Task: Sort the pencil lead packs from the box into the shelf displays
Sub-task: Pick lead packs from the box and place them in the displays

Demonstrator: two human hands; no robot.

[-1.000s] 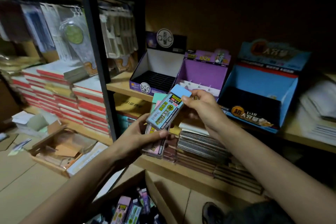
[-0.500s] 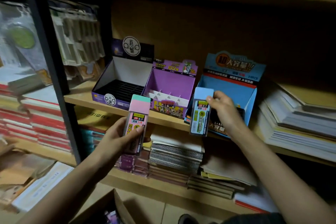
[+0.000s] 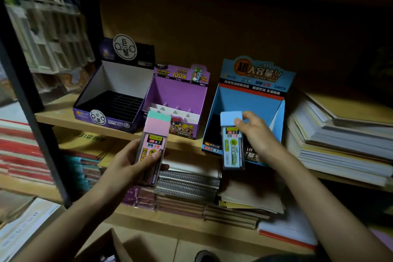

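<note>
Pinching the pale cap of a blue lead pack (image 3: pixel 232 149) between thumb and fingertips, the right hand (image 3: pixel 258 134) hangs it upright in front of the blue display box (image 3: pixel 253 100), overlapping that box's front panel. A second ago both packs were held close together between the hands. Since then the hands have parted, and each has carried its pack toward the display of its own colour. The left hand (image 3: pixel 125 166) is wrapped round the pink lead pack (image 3: pixel 152 149), thumb across the label, just below the front of the purple display box (image 3: pixel 178 93). The matching looks settled, I judge, and the blue pack seems closest to going in, though neither pack is in a display yet.

Left of the purple one stands a dark slotted display box (image 3: pixel 110 93). All three sit on a wooden shelf (image 3: pixel 57 118) in dim light. Spiral notebooks (image 3: pixel 187 183) lie on the board below, and paper stacks (image 3: pixel 340 140) fill the right. One flap of the cardboard box (image 3: pixel 100 247) shows at the bottom edge, its contents hidden.
</note>
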